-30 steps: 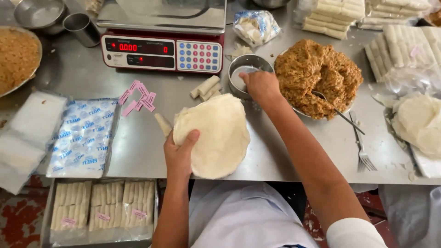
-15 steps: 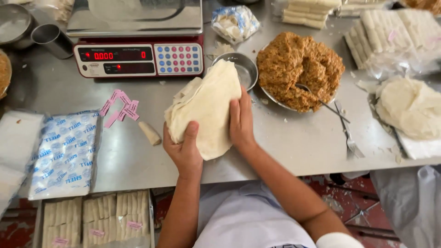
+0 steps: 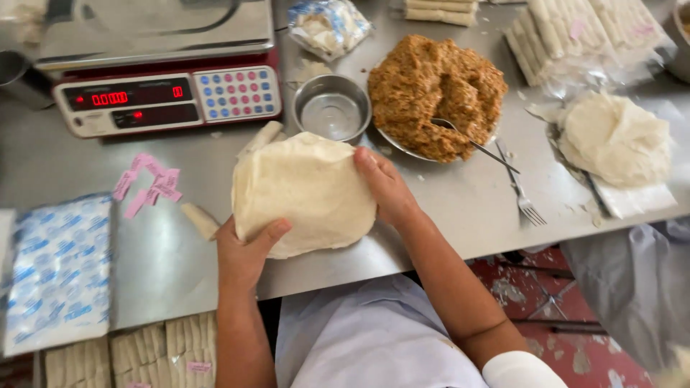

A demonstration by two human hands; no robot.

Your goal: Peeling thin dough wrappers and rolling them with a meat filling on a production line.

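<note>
Now both hands clasp the pale wrapper stack [image 3: 302, 192] between them, left hand [image 3: 248, 255] gripping its near lower edge, right hand [image 3: 384, 188] pressed on its far side, stack just before the steel bowl [image 3: 332, 108].

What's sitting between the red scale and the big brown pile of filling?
In the head view, a small round metal bowl sits on the steel table between the scale and the heap of brown filling. It looks empty.
</note>
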